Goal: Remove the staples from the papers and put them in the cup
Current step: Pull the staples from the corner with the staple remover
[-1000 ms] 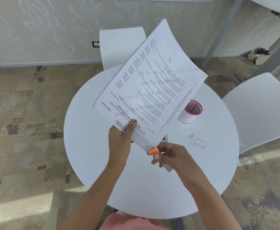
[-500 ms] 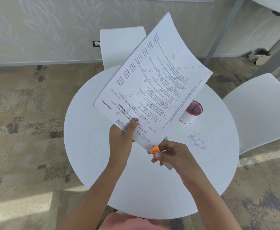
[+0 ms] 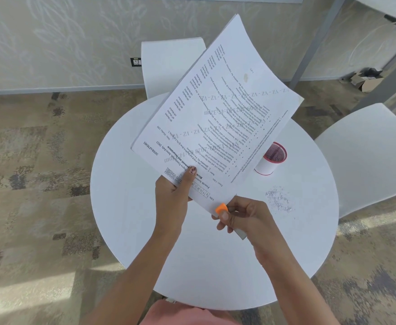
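Note:
A stapled sheaf of printed papers (image 3: 218, 109) is held up above the round white table (image 3: 131, 207), tilted away from me. My left hand (image 3: 173, 195) grips its near edge, thumb on the top sheet. My right hand (image 3: 241, 216) holds a staple remover with an orange tip (image 3: 221, 208) pressed at the sheaf's near corner. The staple itself is hidden. A white cup with a red rim (image 3: 270, 161) stands on the table to the right, partly behind the papers. A small heap of loose staples (image 3: 279, 200) lies in front of it.
One white chair (image 3: 168, 62) stands beyond the table and another (image 3: 366, 153) to its right. A wall runs along the back, with a metal table leg (image 3: 309, 50) and a cardboard box (image 3: 366, 80) at the far right. Patterned carpet surrounds the table.
The papers have tilted up slightly and their far end has risen. Both hands keep their grips at the near edge.

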{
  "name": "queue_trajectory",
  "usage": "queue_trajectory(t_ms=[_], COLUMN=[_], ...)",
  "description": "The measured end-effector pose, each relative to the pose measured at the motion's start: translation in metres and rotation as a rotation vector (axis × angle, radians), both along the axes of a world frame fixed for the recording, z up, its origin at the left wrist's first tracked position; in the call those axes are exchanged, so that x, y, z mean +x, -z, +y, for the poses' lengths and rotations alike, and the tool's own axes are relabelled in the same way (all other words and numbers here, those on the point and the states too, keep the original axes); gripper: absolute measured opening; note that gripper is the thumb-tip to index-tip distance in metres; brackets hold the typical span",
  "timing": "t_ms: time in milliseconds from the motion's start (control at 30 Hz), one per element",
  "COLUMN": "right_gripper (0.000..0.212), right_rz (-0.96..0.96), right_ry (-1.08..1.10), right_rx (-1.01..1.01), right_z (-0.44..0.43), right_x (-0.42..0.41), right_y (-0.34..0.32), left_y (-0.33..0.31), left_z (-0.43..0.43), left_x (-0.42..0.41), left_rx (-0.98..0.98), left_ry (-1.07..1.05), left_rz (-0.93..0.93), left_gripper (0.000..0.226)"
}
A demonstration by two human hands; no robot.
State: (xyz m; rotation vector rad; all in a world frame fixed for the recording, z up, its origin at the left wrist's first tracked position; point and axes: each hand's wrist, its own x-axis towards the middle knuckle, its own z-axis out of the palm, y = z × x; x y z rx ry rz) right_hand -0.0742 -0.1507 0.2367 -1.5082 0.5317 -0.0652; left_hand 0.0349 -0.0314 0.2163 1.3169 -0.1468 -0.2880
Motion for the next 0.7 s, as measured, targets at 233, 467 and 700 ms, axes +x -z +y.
queue_trajectory(t_ms=[233,467,700], right_gripper=[0.026,0.03,0.036], right_rz=[0.01,0.191,0.422], right_ry=[0.033,0.488,0.658], right_rx=[-0.001,-0.248,-0.64], right_z=[-0.006,-0.038,-0.065], right_x=[-0.006,-0.018,-0.039], right_y=[0.003,0.071,0.15], left_y=[0.001,0.006,0.006], left_z=[0.002,0.006,0.007], left_x=[0.004,0.003,0.002], left_rx=[-0.009,-0.015,-0.02], left_ry=[-0.023,-0.02,-0.021], left_rz=[0.008,0.039,0.046], left_gripper=[0.032,0.024,0.023])
